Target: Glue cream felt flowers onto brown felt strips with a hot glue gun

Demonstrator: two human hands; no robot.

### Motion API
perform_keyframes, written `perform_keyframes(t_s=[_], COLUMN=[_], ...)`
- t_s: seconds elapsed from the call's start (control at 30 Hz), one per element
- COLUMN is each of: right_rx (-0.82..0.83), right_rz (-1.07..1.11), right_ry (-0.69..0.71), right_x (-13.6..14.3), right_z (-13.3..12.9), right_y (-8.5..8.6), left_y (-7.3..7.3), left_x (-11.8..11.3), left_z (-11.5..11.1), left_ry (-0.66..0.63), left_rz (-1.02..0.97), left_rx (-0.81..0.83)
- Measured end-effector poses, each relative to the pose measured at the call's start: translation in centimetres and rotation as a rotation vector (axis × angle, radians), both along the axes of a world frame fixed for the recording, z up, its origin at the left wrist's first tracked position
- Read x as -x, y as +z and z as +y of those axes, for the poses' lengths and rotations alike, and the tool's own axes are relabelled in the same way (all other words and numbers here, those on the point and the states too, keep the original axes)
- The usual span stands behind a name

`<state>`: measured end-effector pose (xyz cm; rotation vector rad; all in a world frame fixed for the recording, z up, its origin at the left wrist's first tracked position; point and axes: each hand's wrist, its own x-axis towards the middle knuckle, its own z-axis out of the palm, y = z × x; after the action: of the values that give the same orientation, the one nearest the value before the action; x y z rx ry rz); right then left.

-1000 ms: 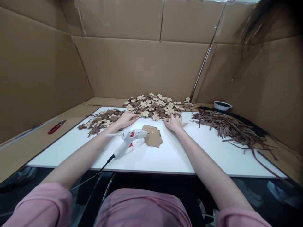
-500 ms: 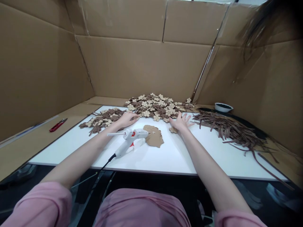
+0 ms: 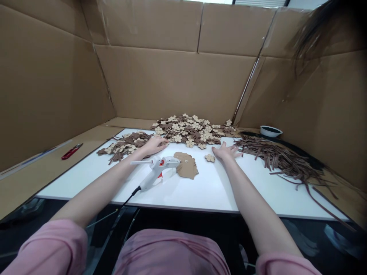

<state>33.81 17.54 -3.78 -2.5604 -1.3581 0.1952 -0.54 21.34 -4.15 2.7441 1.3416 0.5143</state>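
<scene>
My left hand (image 3: 155,145) rests with curled, closed fingers between a small pile of flowers and strips (image 3: 126,145) and the large heap of cream and brown flowers (image 3: 189,130); what it holds, if anything, is hidden. My right hand (image 3: 227,150) lies with spread fingers on the white board (image 3: 212,191), holding nothing. Just left of it is a single cream flower (image 3: 210,157). A torn piece of brown cardboard (image 3: 186,165) lies mid-board, and the tip of a white glue gun (image 3: 151,172) reaches its left edge.
Brown strips (image 3: 275,154) are heaped on the right, with a white bowl (image 3: 270,131) behind them. A red cutter (image 3: 71,151) lies at the left. Tall cardboard walls (image 3: 177,84) enclose the back and sides. The gun's black cord (image 3: 129,199) runs over the front edge.
My right hand has moved right, away from the single flower, which now shows fully. My left hand has stayed nearly in place.
</scene>
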Motion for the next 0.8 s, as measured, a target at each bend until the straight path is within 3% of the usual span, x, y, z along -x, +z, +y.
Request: perform_keyframes(t_s=[0.1,0.3,0.53,0.8], right_rx=[0.028,-0.121,-0.120,-0.090], right_rz=[-0.003,0.039,0.025,0.009], right_ry=[0.037,0.362,0.220,0.218], right_x=[0.3,3.0,1.0,1.0], right_z=[-0.3,-1.7,-1.1,-0.7], right_y=[0.3,1.9,1.9,1.5], left_y=[-0.1,0.0,-0.1,-0.3], left_x=[0.1,0.1,0.2,0.4], left_z=[0.1,-0.1,0.0,0.1], left_ry=[-0.003,-0.024,-0.012,-0.026], left_rz=[-0.018,-0.046,-0.034,-0.035], left_rx=[0.002,0.018,0.016,0.002])
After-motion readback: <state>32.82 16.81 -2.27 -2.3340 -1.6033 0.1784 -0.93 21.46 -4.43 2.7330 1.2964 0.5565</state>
